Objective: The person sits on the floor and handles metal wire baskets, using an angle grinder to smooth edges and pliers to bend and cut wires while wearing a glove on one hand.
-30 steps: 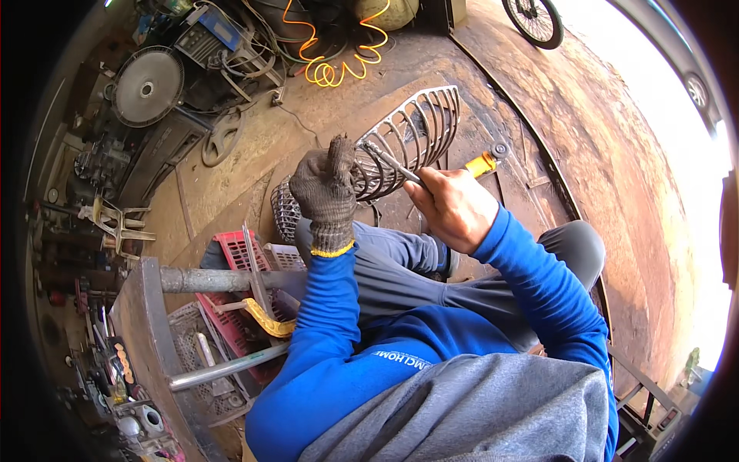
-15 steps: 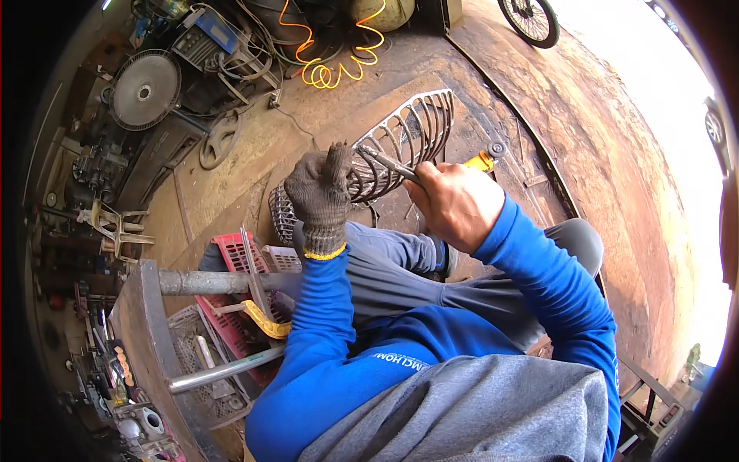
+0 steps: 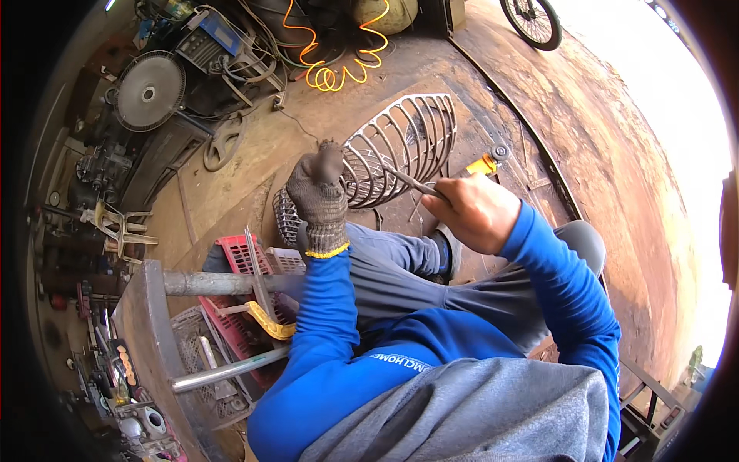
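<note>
My left hand, in a dark knit glove with a yellow cuff edge, is curled at the near left side of a ribbed metal basket and appears to grip it. Its fingertips are blurred, and the hand covers the part it grips. The basket's ribs curve away to the right, and wire mesh shows below the glove. Bare, my right hand is closed around a slim grey metal tool whose exact kind I cannot make out. Its tip reaches over the basket's ribs.
Beyond my right hand, a yellow-bodied power tool lies on the floor. Red plastic crates and a yellow-framed clamp-like tool are beside my left arm, near a metal frame. A coiled orange hose and a fan stand farther off.
My right hand has moved right and slightly down, drawing the tool's tip from beside the glove onto the ribs. The basket has turned a little, and my left fingers have curled in.
</note>
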Demonstrator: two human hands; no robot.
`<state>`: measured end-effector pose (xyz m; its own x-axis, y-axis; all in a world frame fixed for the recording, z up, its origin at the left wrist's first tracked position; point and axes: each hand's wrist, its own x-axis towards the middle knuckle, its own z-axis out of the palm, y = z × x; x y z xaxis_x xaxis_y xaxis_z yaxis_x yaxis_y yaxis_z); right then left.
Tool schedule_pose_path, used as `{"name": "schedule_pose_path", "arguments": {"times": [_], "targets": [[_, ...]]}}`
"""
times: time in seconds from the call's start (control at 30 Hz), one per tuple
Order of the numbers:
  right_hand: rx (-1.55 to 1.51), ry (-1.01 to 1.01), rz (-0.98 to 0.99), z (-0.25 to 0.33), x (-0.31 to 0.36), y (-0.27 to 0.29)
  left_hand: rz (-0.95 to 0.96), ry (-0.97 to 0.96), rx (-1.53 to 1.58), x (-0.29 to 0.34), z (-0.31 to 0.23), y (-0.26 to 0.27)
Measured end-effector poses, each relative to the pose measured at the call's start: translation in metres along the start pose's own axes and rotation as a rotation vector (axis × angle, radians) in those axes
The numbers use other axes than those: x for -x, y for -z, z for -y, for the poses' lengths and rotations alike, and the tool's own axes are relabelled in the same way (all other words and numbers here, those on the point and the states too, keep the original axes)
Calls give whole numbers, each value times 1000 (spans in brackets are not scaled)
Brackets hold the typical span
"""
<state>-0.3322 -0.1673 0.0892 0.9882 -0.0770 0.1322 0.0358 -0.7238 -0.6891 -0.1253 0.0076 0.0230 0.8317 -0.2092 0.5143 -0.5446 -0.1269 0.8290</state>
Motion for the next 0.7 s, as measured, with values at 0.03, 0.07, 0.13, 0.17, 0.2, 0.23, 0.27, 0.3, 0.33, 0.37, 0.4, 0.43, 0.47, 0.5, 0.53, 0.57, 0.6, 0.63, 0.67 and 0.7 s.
{"name": "schedule_pose_path", "arguments": {"times": [0.03, 0.07, 0.13, 0.17, 0.2, 0.23, 0.27, 0.3, 0.33, 0.37, 0.4, 0.43, 0.47, 0.5, 0.53, 0.57, 0.6, 0.63, 0.67, 0.7], "targets": [[-32, 0, -6, -4, 2, -2, -15, 14, 54, -1, 1, 1], [-60, -6, -9, -9, 5, -4, -47, 52, 10, -1, -13, 0], [-75, -62, 5, -18, 11, -11, -57, 74, 67, -1, -10, -2], [-120, -102, 26, -18, 14, -11, -63, 82, 94, -2, -10, -1], [-165, -143, 47, -18, 18, -10, -59, 161, 99, -3, -9, 1], [-210, -185, 68, -19, 21, -10, -60, 188, 97, -4, -9, 2], [-212, -185, 82, -22, 25, -12, -59, 216, 95, -6, -10, 2], [-283, -224, 93, -23, 28, -11, -59, 244, 94, -7, -12, 3], [-354, -264, 104, -22, 31, -10, -54, 299, 132, -5, -16, 2], [-426, -304, 115, -22, 33, -9, -69, 334, 179, -5, -17, 2], [-462, -296, 116, -24, 36, -10, -85, 369, 226, -6, -18, 1], [-522, -328, 103, -25, 38, -12, -100, 404, 273, -5, -18, 2], [-580, -359, 89, -25, 40, -14, -75, 497, 245, -6, -17, 5], [-638, -391, 76, -26, 42, -16, -91, 520, 282, -5, -19, 4], [-673, -404, 88, -28, 44, -17, -107, 544, 319, -3, -22, 3], [-682, -416, 89, -31, 46, -19, -124, 567, 357, -2, -24, 3], [-692, -429, 91, -34, 47, -22, -106, 587, 372, -2, -17, 4], [-702, -442, 93, -36, 49, -24, -88, 606, 387, -3, -10, 6], [-741, -452, 84, -37, 51, -25, -120, 588, 396, -2, -13, 4], [-781, -463, 76, -37, 53, -27, -142, 588, 399, -2, -18, 3]]}}
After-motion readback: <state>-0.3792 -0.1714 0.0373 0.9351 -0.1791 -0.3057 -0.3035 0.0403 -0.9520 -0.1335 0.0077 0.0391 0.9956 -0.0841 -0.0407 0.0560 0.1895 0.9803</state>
